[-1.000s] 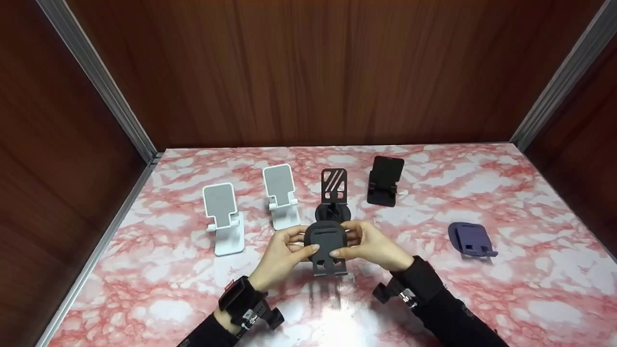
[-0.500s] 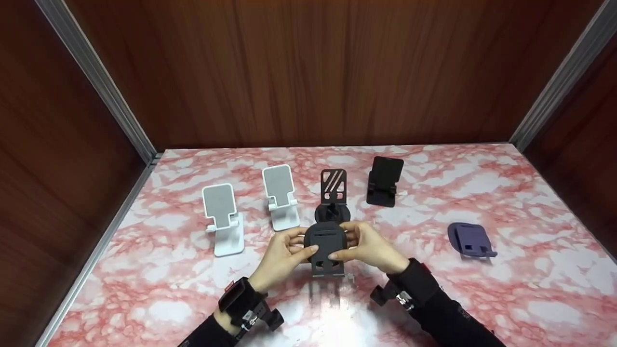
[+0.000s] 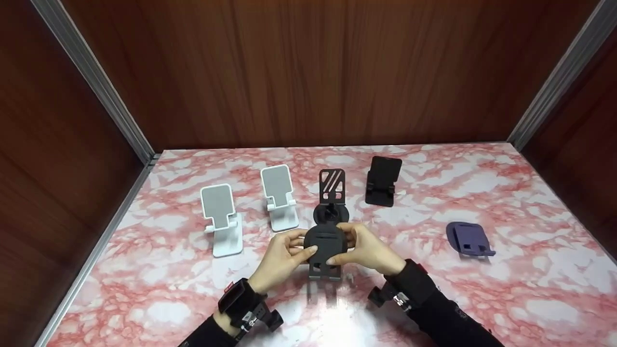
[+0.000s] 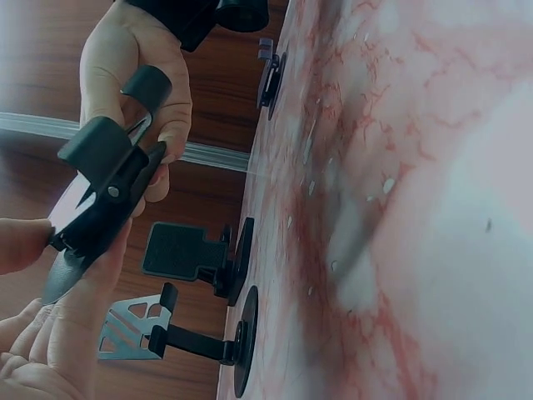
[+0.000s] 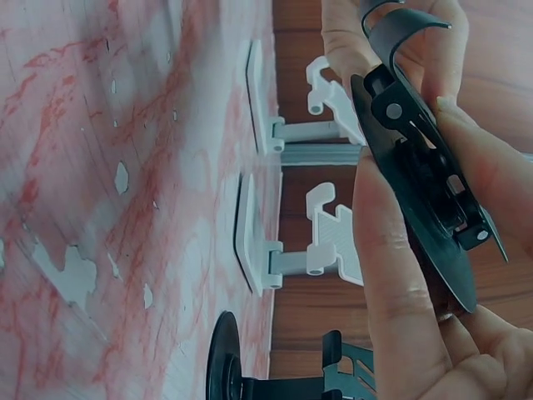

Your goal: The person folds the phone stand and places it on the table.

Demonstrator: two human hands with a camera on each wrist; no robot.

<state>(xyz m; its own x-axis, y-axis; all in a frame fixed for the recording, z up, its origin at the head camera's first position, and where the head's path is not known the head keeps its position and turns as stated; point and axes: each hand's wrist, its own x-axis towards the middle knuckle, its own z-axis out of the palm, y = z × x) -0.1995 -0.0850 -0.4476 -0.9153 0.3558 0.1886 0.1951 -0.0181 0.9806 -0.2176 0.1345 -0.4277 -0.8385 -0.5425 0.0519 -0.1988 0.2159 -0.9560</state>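
Both hands hold a folded black phone stand with a round base above the table's middle. My left hand pinches its left edge, thumb on the near face and fingers behind. On the opposite edge, my right hand grips it the same way, its thumb lower on the plate. The left wrist view shows the stand's curved hooks pointing out from the folded body. Seen edge-on in the right wrist view, the round base lies close against the folded plate. Fingers hide part of the rim.
Behind the hands stands an unfolded black phone stand with slanted slots. Two white phone stands are upright on the left. A solid black one stands at the back right. A folded purple stand lies on the right of the marbled table.
My right thumb has slid slightly down and left on the plate, and the right wrist has shifted a little left. The held stand has tilted slightly; the other stands keep their places.
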